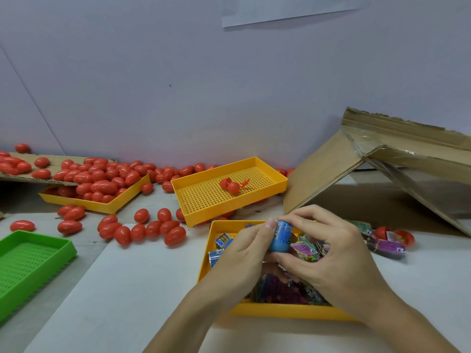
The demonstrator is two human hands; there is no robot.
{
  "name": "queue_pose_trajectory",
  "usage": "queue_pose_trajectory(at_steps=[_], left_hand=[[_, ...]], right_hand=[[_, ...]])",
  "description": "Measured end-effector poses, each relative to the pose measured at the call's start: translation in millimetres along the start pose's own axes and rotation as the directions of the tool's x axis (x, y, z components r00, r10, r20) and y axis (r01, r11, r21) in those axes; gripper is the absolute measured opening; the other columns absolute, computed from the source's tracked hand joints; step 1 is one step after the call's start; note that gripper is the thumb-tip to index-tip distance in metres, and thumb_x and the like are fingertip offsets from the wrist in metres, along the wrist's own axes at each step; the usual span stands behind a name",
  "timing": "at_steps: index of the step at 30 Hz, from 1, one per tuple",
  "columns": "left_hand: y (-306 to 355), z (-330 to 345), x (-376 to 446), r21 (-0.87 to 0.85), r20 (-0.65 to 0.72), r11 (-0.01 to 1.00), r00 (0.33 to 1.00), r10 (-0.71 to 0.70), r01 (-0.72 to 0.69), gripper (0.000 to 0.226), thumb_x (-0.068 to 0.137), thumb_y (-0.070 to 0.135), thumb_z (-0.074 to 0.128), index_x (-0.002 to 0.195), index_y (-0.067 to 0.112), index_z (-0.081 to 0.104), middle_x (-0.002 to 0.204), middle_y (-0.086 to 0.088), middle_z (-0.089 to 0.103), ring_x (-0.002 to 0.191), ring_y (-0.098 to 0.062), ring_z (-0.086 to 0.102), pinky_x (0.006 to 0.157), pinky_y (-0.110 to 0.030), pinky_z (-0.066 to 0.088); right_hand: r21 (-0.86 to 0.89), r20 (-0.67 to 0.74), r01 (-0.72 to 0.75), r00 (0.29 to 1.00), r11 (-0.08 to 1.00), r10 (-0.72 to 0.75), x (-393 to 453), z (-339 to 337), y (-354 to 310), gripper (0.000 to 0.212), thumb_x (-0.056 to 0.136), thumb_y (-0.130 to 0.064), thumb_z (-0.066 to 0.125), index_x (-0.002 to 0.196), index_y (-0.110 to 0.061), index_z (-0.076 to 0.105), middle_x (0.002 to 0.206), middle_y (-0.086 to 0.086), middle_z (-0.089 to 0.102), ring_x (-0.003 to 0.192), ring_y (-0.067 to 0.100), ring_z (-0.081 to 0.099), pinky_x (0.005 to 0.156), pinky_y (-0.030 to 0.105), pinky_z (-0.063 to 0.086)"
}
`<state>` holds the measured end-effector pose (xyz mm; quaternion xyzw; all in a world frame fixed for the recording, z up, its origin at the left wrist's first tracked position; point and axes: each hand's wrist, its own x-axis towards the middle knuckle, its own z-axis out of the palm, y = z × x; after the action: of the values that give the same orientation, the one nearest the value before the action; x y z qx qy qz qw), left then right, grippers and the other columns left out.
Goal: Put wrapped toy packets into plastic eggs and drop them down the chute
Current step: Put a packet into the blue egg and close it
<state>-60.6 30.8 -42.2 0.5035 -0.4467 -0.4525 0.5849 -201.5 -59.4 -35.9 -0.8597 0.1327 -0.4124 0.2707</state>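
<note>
Both hands' fingers [297, 259] pinch blue wrapped packet [280, 238], rolled up w/ printed label.

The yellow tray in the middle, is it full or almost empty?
Almost empty: the yellow tray holds only one opened red egg and a small red piece.

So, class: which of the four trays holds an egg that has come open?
The middle yellow tray, propped on eggs; its broken red egg lies alone there. The other trays hold whole eggs, packets or nothing.
</note>
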Motion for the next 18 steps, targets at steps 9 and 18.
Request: queue_pose_trajectory(at_steps=[9,18], left_hand=[[0.5,3.5,-0.5,0.031,0.024,0.998,0.998,0.053,-0.054,0.045,0.098,0.045,0.038,0.122,0.014,0.059,0.083,-0.009,0.074,0.078,-0.023,0.073,0.072,-0.035,0.061],[4.3,0.6,-0.8,0.102,-0.273,0.984,0.947,0.168,-0.145,0.020,0.104,0.012,0.045,0.103,0.009,0.065,0.088,-0.002,0.073,0.071,-0.028,0.072,0.061,-0.032,0.059]], right_hand=[[-0.114,-0.076,-0.019,0.997,0.993,0.010,-2.6,5.3,3.4,0.046,0.075,-0.034,0.081,0.117,-0.019,0.072,0.104,-0.015,0.064,0.100,0.008,0.061,0.080,0.025,0.054],[0.071,-0.066,-0.129,0.989,0.989,0.134,1.0,-3.2,2.9,0.046,0.071,-0.056,0.067,0.115,-0.045,0.062,0.107,-0.026,0.059,0.094,0.000,0.056,0.067,0.013,0.045]])
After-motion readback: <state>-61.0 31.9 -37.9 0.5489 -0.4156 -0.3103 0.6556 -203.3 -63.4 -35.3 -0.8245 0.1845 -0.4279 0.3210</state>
